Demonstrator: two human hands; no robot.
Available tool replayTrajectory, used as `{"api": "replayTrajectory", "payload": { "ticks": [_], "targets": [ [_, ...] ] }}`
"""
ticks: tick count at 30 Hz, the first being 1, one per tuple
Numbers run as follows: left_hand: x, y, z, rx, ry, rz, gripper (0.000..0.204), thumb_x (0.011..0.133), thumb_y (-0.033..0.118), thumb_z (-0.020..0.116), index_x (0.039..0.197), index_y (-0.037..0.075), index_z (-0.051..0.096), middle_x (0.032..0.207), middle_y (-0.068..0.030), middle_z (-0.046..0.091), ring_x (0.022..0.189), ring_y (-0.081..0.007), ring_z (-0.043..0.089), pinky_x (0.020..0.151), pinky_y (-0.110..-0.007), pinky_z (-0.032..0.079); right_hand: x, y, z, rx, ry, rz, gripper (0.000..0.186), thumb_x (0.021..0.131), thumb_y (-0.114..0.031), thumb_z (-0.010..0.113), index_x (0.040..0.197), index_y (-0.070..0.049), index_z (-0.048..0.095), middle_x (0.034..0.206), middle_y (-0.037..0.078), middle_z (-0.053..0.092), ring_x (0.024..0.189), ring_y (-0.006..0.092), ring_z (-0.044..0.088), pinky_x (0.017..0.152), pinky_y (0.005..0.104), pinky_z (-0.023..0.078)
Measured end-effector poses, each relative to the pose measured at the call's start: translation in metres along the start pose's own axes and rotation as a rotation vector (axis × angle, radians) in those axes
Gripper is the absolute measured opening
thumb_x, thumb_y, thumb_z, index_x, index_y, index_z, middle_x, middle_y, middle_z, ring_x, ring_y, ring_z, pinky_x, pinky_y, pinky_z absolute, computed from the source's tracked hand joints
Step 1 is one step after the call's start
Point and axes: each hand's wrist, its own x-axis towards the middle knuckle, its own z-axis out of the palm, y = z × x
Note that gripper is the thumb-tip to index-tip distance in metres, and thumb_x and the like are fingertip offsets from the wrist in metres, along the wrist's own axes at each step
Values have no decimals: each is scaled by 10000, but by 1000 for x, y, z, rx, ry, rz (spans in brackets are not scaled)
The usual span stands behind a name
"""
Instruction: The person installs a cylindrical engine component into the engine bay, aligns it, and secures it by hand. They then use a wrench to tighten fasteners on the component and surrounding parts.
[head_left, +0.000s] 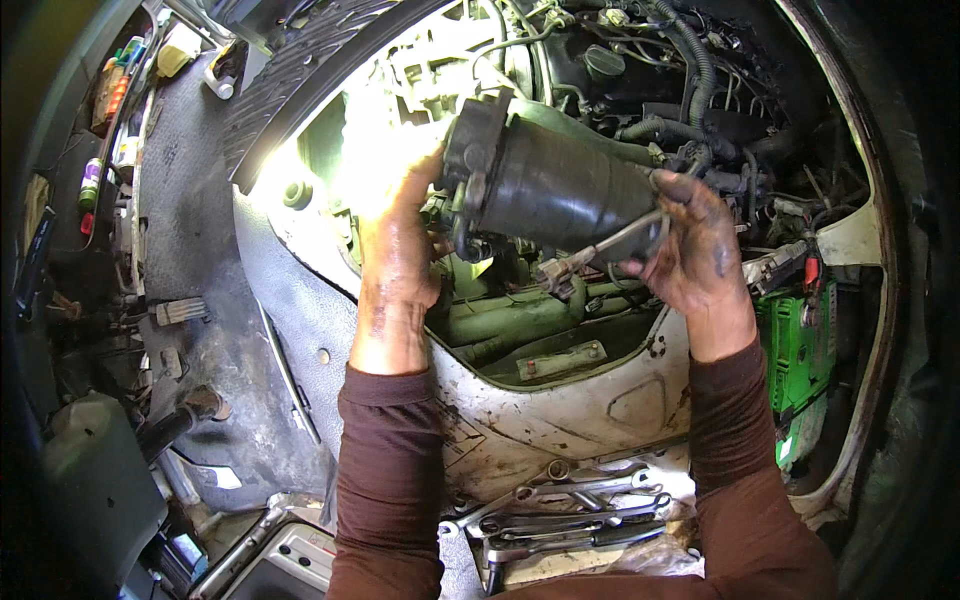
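Two hands (400, 240) (690, 250), one black housing (560, 180), one held wrench (610, 245), several spanners (570, 515) at the white panel's (560, 420) lower edge, one green battery (800, 350).

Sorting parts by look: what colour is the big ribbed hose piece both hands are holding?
Black, seen in the head view: the hose piece, held by the left hand and right hand.

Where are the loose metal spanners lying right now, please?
In the head view, the loose metal spanners lie low in the middle on the white car body edge, between the person's brown sleeves.

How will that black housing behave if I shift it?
The black housing looks rigid and bulky, likely moderately heavy. Its smooth, greasy-looking surface may slip in the oily left hand. Nearby hoses may resist movement.
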Motion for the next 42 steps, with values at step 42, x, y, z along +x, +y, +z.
{"api": "replayTrajectory", "payload": {
  "ticks": [42],
  "targets": [
    [-36,6,23,293,-69,194,754,776,286,852,1367,-18,496,1134,-134,672,953,-189,673,786,-307,553,40,12,-16,-128,-45,-510,457,942,-65,625,1388,-43,526,1197,51,652,899,134,661,566,251,456]
  ]
}}
